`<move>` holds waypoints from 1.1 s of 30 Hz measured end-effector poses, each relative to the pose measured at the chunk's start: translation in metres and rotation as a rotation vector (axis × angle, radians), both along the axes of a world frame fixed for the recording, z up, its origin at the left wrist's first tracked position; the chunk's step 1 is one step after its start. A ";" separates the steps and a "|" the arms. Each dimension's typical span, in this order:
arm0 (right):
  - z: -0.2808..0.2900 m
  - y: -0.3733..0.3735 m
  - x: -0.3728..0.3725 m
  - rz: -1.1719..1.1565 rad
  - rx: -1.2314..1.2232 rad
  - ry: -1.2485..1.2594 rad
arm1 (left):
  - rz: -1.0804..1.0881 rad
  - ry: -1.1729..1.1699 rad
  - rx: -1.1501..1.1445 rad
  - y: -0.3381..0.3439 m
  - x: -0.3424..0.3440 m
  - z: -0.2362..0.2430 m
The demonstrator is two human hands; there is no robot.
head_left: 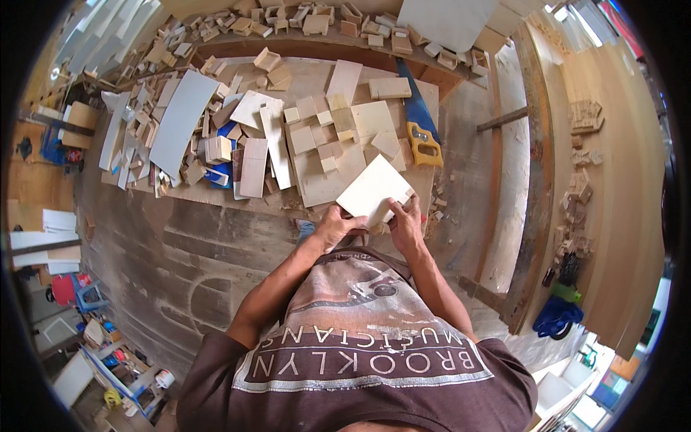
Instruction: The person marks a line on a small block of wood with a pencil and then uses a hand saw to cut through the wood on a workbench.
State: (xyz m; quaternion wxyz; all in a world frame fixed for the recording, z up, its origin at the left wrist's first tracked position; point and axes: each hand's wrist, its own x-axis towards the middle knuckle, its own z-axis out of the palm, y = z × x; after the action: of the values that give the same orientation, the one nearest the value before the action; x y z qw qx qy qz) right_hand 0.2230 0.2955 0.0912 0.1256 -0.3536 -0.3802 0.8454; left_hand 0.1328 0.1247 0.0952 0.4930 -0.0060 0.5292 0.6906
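Note:
Both of my hands hold a pale, flat wooden board (371, 187) at the near edge of the workbench. My left hand (337, 229) grips its lower left corner. My right hand (403, 222) grips its right side, thumb on the top face. Just beyond the board, several small wood blocks (302, 138) sit on flat panels (327, 187). A handsaw (423, 144) with a blue blade and yellow handle lies to their right.
Wood offcuts (253, 165) and a long grey-white panel (180, 126) crowd the bench's left. A shelf of small wooden pieces (317, 21) runs behind. A wooden counter (619, 187) with carved pieces and a blue bundle (558, 317) lines the right. Clutter (122, 381) fills the lower left.

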 end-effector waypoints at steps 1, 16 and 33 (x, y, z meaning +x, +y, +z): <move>-0.003 0.007 0.001 0.005 0.028 0.020 | 0.023 0.009 0.016 0.008 0.007 0.006; -0.045 0.105 -0.028 0.032 0.271 -0.068 | -0.075 0.788 -0.605 -0.041 -0.044 -0.046; -0.015 0.078 -0.052 0.519 0.622 -0.213 | 0.142 0.120 0.001 0.005 -0.029 -0.034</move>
State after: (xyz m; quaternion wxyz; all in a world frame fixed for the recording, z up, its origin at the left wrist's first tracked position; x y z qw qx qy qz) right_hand 0.1712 0.3735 0.0766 -0.0309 -0.2767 -0.7047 0.6526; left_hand 0.1039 0.1301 0.0610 0.4104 -0.0018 0.5556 0.7231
